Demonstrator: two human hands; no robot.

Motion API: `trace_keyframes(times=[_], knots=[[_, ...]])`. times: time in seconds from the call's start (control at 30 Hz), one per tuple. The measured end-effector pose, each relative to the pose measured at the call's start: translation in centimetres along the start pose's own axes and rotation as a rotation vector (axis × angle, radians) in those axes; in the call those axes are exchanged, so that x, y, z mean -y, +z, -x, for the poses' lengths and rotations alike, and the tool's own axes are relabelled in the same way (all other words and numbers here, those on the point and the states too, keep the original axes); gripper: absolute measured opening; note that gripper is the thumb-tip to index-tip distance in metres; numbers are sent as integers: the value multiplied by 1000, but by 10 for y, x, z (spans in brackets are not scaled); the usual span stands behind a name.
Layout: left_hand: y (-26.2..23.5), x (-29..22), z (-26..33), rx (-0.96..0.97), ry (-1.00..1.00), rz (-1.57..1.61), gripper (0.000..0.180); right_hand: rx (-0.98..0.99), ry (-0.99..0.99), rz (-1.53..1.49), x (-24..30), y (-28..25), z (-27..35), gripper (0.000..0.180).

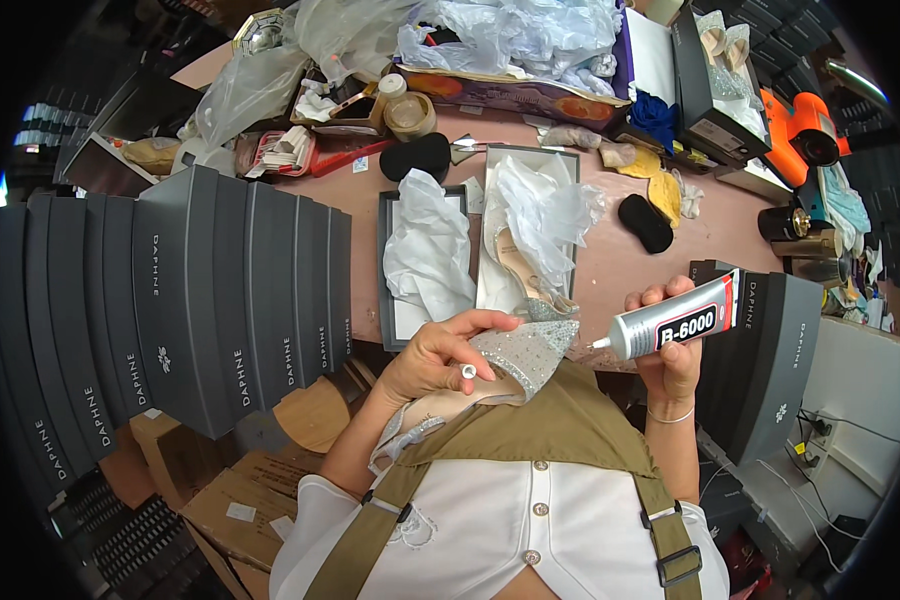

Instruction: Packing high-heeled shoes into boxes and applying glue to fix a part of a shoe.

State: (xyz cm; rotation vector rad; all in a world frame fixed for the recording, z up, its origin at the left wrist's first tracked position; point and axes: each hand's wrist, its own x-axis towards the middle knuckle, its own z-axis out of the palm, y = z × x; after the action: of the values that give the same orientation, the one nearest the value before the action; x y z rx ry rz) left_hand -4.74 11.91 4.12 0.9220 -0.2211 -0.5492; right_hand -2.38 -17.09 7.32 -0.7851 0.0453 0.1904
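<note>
My left hand (432, 358) is closed round a glittery silver pointed-toe shoe (536, 352), held low against my apron. A small white cap (468, 371) pokes out between the fingers of that hand. My right hand (673, 372) grips a silver glue tube (642, 332), tilted so that its uncapped white nozzle aims left toward the shoe's toe, with a gap between them. Beyond my hands, another glittery shoe (516, 262) lies with tissue in an open shoebox (574, 250). Beside it, crumpled white tissue (428, 245) fills a dark box part (387, 300).
Dark shoeboxes (185, 300) stand in a row on the left, with more boxes (770, 360) at the right. Black pads (646, 222), yellow cloths (664, 192), a jar (410, 116) and a carton of plastic wrapping (520, 92) occupy the pink table (610, 258). An orange device (798, 130) sits far right.
</note>
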Motion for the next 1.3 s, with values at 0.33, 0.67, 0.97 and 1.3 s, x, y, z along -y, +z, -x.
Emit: trace_keyframes(times=[0.33, 0.67, 0.97, 1.3], knots=[[-1, -4, -3, -47, -19, -61, 27, -36, -173, 127, 11, 11, 7, 56], [-3, -5, -3, -36, 19, -78, 28, 54, -326, 397, 7, 22, 2, 47], [-5, -4, -3, -35, 12, -72, 29, 125, -331, 452, 8, 25, -4, 44], [-5, -4, -3, -39, 6, -78, 32, 77, -322, 472, 7, 31, -6, 45]])
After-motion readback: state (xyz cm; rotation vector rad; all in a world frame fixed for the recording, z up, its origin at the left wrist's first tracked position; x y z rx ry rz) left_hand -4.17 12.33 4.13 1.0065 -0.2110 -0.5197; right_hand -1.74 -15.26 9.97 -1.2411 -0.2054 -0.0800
